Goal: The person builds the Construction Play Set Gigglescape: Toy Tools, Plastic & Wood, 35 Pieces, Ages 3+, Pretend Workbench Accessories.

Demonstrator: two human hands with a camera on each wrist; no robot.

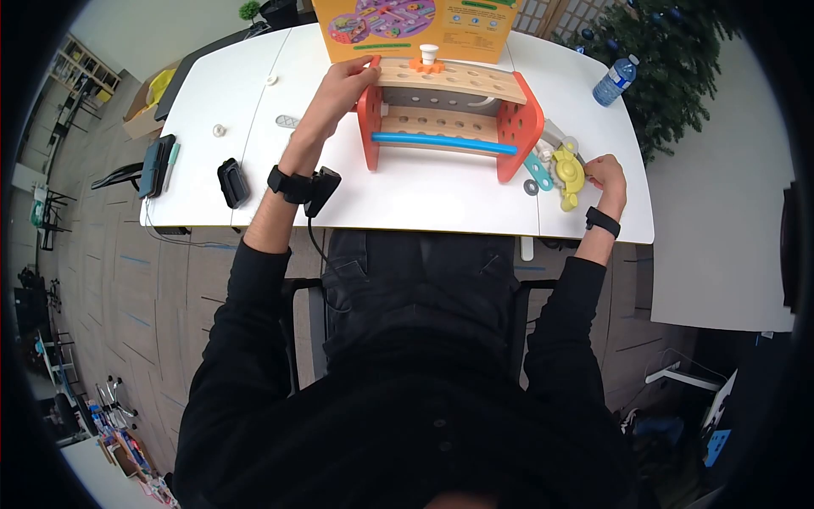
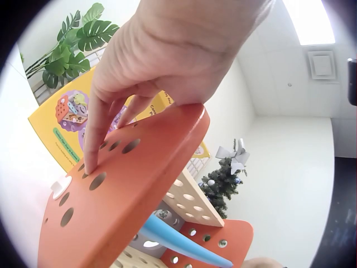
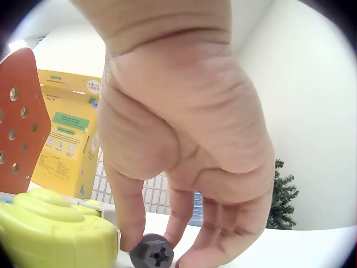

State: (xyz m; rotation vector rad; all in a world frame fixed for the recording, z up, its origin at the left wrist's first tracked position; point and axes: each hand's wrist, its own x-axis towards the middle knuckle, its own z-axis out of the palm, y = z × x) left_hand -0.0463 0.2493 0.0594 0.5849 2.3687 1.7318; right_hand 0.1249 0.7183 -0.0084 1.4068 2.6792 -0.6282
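Toy workbench [image 1: 441,123], with red side panels [image 1: 519,127] and blue rod [image 1: 445,142]; stands upright on the white worktop [image 1: 195,102] between the hands, long axis running left to right. Left hand [image 1: 348,85]: nearer, grips the top of the left panel, fingers against its outer face, thumb hidden. Right hand [image 1: 606,176]: apart from the workbench, right of it; thumb and fingers narrowed on a grey screw [image 3: 144,255], cross-slotted head, just beside a yellow toy piece [image 3: 58,234]. Writing: yellow box [image 1: 407,42] behind, one line seemingly ending "Toy Set"; smaller print and corner logo unreadable. Bottle [image 1: 616,82], blue label, lettering illegible.
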